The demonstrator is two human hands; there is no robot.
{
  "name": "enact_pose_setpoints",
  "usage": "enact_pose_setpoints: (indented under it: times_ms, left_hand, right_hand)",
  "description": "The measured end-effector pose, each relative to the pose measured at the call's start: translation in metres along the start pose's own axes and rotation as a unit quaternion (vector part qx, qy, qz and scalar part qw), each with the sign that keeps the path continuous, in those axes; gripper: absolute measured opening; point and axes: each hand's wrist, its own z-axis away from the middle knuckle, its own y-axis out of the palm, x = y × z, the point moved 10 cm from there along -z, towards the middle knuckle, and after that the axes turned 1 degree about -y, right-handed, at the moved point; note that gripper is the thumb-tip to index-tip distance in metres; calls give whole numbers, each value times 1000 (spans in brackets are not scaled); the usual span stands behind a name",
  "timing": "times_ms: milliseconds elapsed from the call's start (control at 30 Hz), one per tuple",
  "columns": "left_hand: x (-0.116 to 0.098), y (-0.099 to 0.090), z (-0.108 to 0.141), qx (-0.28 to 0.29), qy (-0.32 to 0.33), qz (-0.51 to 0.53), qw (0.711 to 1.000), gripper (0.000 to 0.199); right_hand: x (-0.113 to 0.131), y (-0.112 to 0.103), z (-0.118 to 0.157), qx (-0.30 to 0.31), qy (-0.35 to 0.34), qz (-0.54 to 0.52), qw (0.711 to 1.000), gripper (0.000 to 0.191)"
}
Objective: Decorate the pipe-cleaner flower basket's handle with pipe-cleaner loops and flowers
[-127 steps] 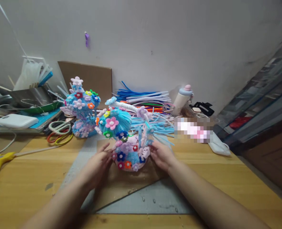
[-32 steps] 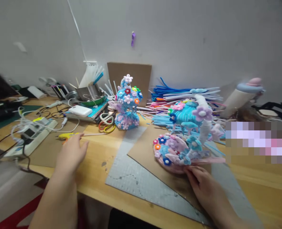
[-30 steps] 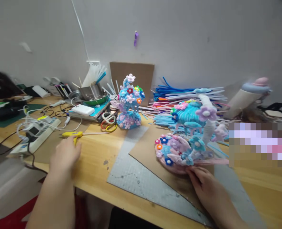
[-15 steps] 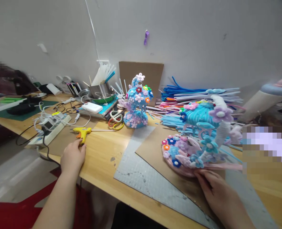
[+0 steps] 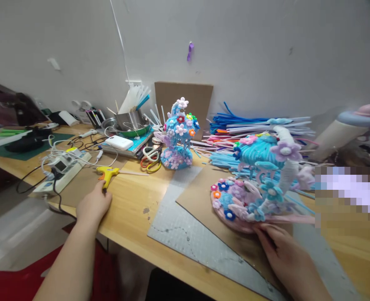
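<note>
My left hand (image 5: 95, 205) is at the table's front left, thumb and forefinger around the handle end of a yellow glue gun (image 5: 108, 172). The gun lies on the tabletop, a clear glue stick (image 5: 131, 172) projecting from its back. My right hand (image 5: 287, 251) pinches the front rim of a fuzzy pipe-cleaner ornament (image 5: 235, 219). This piece has a round pink base with small flowers, a white curved stem and a blue umbrella-like top. A pink strip (image 5: 293, 219) trails rightward from the rim above my fingers. My right fingertips are partly hidden under the base.
A smaller finished-looking flower ornament (image 5: 178, 138) stands behind. Scissors (image 5: 152, 159), a power strip (image 5: 69, 171) with tangled cables and a white power bank (image 5: 119, 142) lie left. Pipe cleaners (image 5: 257, 125) are piled at the back. Brown cardboard (image 5: 197, 200) rests on a grey mat (image 5: 169, 234).
My left hand has shifted slightly at the handle, and the glue gun has turned a little. My right hand and the ornament stay in place. The view has drifted slightly.
</note>
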Motion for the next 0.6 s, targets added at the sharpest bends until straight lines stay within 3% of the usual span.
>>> enact_pose_setpoints:
  times_ms: [133, 233, 367, 533, 600]
  left_hand:
    - [8, -3, -7, 2, -18, 38, 999, 62]
    - [15, -11, -7, -38, -64, 60, 995, 71]
    - [6, -16, -7, -64, -59, 36, 996, 70]
    - [4, -18, -13, -33, -74, 7, 997, 51]
    - [-5, -37, 5, -107, -81, 18, 991, 65]
  right_hand:
    - [0, -2, 0, -4, 0, -12, 1000, 40]
    - [-1, 0, 0, -2, 7, -30, 1000, 37]
    - [2, -3, -3, -4, 27, -67, 997, 31]
    - [3, -32, 1, -14, 93, -167, 981, 27]
    - [-1, -52, 8, -19, 135, -225, 965, 26]
